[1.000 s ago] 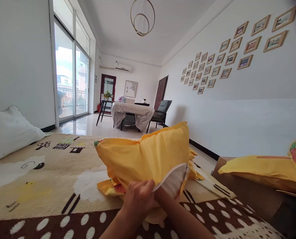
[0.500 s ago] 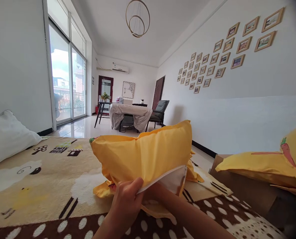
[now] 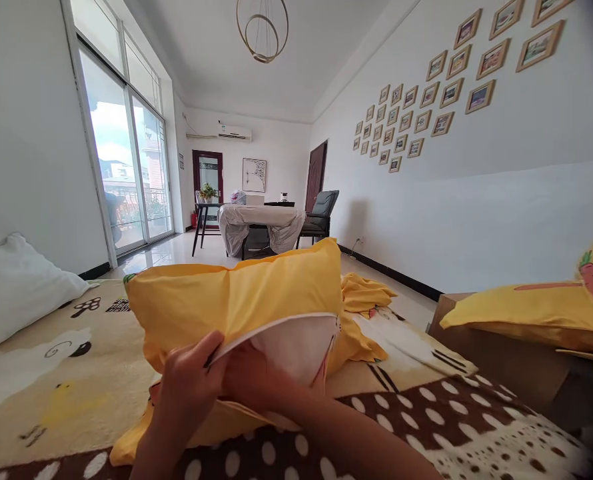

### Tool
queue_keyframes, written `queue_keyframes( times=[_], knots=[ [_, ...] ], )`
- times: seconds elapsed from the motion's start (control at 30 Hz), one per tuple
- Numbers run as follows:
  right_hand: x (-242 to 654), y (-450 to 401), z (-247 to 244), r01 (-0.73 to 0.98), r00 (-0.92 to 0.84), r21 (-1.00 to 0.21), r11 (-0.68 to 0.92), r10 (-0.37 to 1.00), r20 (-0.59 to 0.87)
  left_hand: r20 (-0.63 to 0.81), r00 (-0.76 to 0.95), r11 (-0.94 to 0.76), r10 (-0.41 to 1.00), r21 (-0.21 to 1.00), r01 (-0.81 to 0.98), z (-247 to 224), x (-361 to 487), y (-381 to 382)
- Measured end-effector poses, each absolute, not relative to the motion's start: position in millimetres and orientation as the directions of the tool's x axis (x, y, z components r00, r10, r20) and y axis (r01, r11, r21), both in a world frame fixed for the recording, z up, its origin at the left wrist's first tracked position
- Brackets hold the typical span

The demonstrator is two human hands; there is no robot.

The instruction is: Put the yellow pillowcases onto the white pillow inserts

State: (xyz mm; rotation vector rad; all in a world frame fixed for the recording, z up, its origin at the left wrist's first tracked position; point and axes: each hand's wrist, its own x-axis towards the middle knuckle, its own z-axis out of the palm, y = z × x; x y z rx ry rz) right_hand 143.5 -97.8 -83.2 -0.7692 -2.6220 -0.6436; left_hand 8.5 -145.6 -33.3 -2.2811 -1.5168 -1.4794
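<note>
A yellow pillowcase (image 3: 256,287) stands tilted over the patterned blanket in front of me, its zippered side gaping toward me. My left hand (image 3: 191,373) is closed on the upper edge of that opening, thumb on top. My right hand (image 3: 246,373) reaches into the opening beneath that edge, and its fingers are hidden inside. White material (image 3: 299,343) shows within the opening beside my right wrist; whether it is a filling or a lining I cannot tell.
More yellow fabric (image 3: 366,293) lies crumpled behind the pillowcase. To the left is a white pillow (image 3: 21,287). A yellow pillow with a carrot print (image 3: 526,308) rests on a cardboard box (image 3: 506,373) at right. The blanket (image 3: 101,373) spreads under everything here.
The pillowcase and both my hands have shifted left and come closer. Its opening gapes wider, showing more white material. The camera view has also turned slightly.
</note>
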Motion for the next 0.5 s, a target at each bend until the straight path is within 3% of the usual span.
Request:
queue_keyframes(
  times=[0.07,0.13,0.23,0.3,0.37,0.43,0.5],
  knots=[
    [166,-105,-84,0.519,-0.81,0.337,0.786,0.326,0.488,0.624,0.179,-0.508,0.761,0.401,0.762,-35,2,-128],
    [202,-110,-87,0.605,-0.706,0.307,0.734,0.317,0.633,0.564,0.228,-0.495,0.794,0.383,0.78,-36,-4,-118],
    [262,-102,-90,0.898,-0.283,0.068,0.435,0.452,0.846,0.549,0.239,-0.502,0.801,0.397,0.768,-38,-11,-117],
    [295,-88,-90,0.972,-0.026,-0.104,0.212,0.534,0.845,0.567,0.279,-0.549,0.775,0.387,0.741,-38,-14,-124],
    [319,-74,-89,0.976,0.098,-0.194,0.099,0.595,0.798,0.578,0.378,-0.636,0.723,0.343,0.692,-37,-15,-137],
    [338,-66,-88,0.976,0.135,-0.213,0.046,0.643,0.754,0.531,0.525,-0.726,0.665,0.297,0.62,-35,-13,-151],
    [355,-67,-90,0.986,0.155,-0.158,-0.061,0.705,0.692,0.406,0.64,-0.756,0.653,0.29,0.587,-32,-9,-160]
  ],
)
